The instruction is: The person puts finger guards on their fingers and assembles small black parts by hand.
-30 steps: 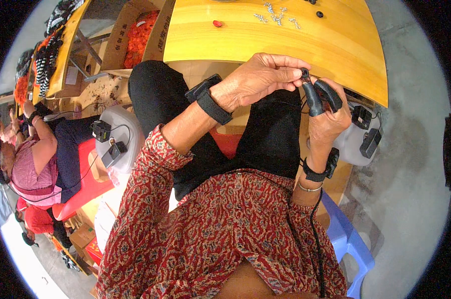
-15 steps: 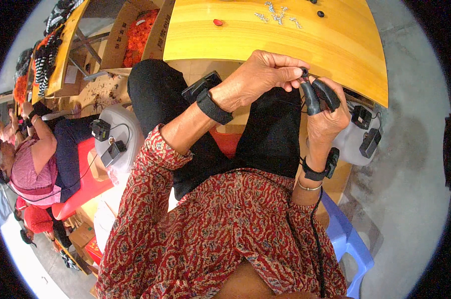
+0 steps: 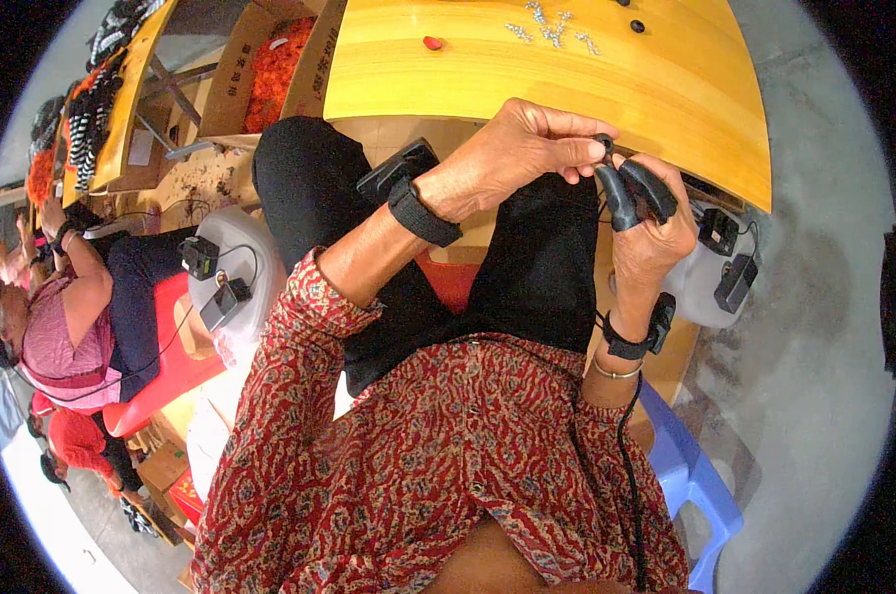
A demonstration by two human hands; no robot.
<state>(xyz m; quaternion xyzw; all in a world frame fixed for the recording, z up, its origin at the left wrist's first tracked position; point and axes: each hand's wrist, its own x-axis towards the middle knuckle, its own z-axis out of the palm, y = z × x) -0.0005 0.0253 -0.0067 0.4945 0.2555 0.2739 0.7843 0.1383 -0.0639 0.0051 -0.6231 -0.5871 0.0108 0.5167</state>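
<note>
So the left hand (image 3: pixel 532 148) has thumb and index finger pinched shut on a small, dark, round piece (image 3: pixel 604 145), held up just past the near edge of the glossy yellow wooden table (image 3: pixel 448 84). The right hand (image 3: pixel 654 236) is right beside it, curled in, with two curved, smooth black sleeve-like pieces (image 3: pixel 650 188) at its thumb and index side. Can't tell if those are finger covers or handles, and can't tell how tightly the right hand is gripping anything. Their upper ends sit close by the round piece; whether they touch it is too small to make out.

On the tabletop there's a scatter of tiny silvery bits (image 3: pixel 552 38), a little red piece (image 3: pixel 432 44) left of them and a small black round piece (image 3: pixel 637 27) to the right. Both wrists wear black fabric straps (image 3: pixel 423 214).
</note>
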